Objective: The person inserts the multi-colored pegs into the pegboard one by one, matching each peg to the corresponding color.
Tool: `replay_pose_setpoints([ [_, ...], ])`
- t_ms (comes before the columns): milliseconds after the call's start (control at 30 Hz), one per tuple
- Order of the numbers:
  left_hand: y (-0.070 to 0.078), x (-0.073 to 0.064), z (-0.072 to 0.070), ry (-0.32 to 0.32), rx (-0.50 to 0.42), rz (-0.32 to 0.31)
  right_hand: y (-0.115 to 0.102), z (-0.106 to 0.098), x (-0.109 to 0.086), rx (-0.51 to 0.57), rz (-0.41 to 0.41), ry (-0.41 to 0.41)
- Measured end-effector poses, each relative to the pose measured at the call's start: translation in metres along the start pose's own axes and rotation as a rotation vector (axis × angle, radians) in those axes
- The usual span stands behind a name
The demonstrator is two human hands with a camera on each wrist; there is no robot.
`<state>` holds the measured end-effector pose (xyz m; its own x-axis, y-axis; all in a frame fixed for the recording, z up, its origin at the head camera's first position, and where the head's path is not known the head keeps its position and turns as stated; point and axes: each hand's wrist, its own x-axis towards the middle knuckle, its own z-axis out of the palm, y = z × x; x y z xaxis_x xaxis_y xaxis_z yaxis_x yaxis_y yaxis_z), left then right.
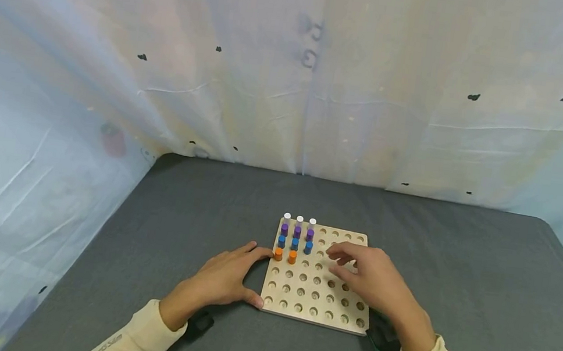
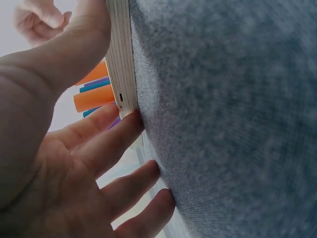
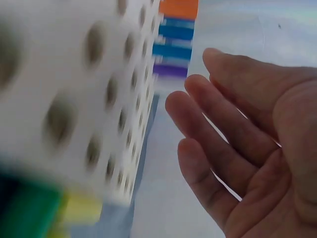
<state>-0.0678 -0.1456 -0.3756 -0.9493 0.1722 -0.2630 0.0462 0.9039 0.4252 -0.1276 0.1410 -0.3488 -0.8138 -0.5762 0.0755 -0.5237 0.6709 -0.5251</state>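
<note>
A light wooden board (image 1: 308, 293) with rows of round holes lies on the table. Capped pegs stand in its far left part: three white (image 1: 299, 220), three purple (image 1: 297, 232), three blue (image 1: 295, 243) and two orange (image 1: 292, 257). My left hand (image 1: 227, 274) is at the board's left edge, its index finger and thumb touching it, the thumb by the near corner. In the left wrist view its other fingertips (image 2: 166, 201) rest near the cloth. Over the board's right half hovers my right hand (image 1: 370, 271), fingers loosely bent and nothing held.
A dark grey cloth (image 1: 204, 201) covers the table. Pale printed sheeting (image 1: 367, 80) hangs behind it and at the sides. Beside the board in the right wrist view are a blurred green thing (image 3: 29, 208) and a yellow thing (image 3: 81, 208), their kind unclear.
</note>
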Motion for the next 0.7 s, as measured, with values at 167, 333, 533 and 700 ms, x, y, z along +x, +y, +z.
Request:
replay_pose_setpoints([
  [167,-0.001,0.001,0.0,-0.004,0.006,-0.007,0.024,-0.016,-0.021,-0.037,0.078,0.029],
  [333,0.0,0.002,0.0,-0.009,0.013,-0.014,0.042,-0.027,-0.042,-0.072,0.155,0.051],
  [533,0.001,0.001,0.0,0.004,0.018,-0.009,0.056,-0.036,-0.057,-0.107,0.195,0.064],
  [700,0.002,0.0,-0.001,0.005,0.017,-0.011,0.067,-0.04,-0.058,-0.11,0.218,0.057],
])
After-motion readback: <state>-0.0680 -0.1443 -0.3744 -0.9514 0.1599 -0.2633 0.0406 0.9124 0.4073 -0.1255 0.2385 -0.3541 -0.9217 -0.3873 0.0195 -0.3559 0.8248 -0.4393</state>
